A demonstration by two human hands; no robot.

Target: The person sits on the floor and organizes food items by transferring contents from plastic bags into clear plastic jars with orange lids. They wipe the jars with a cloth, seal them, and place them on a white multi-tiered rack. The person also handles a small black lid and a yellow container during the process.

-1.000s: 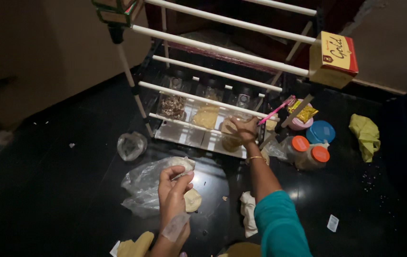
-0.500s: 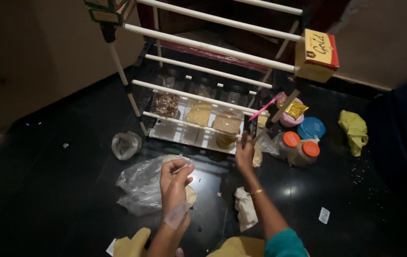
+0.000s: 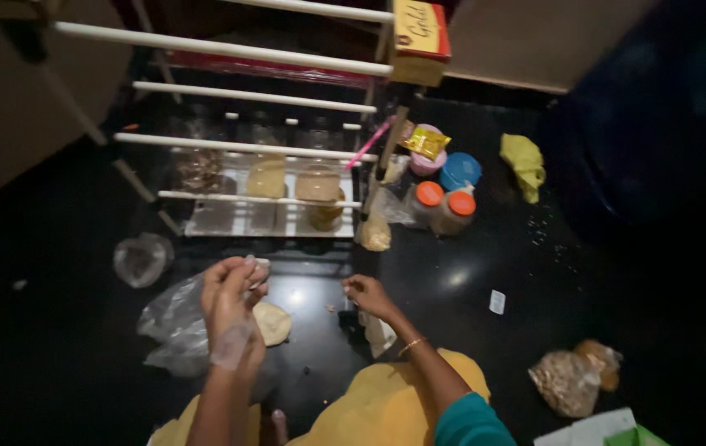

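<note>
Left hand [image 3: 233, 301] with fingers pinching a small clear bag above a crumpled plastic bag [image 3: 173, 326], right hand [image 3: 367, 296] fingers curled narrow, low over the dark floor [image 3: 469, 281]

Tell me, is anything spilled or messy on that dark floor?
Yes. Small pale specks lie scattered on the black floor near the yellow cloth, like spilled grains. A crumpled clear plastic bag lies beside the left hand, and a bag of brownish bits lies off alone. The right hand holds nothing I can make out.
</note>
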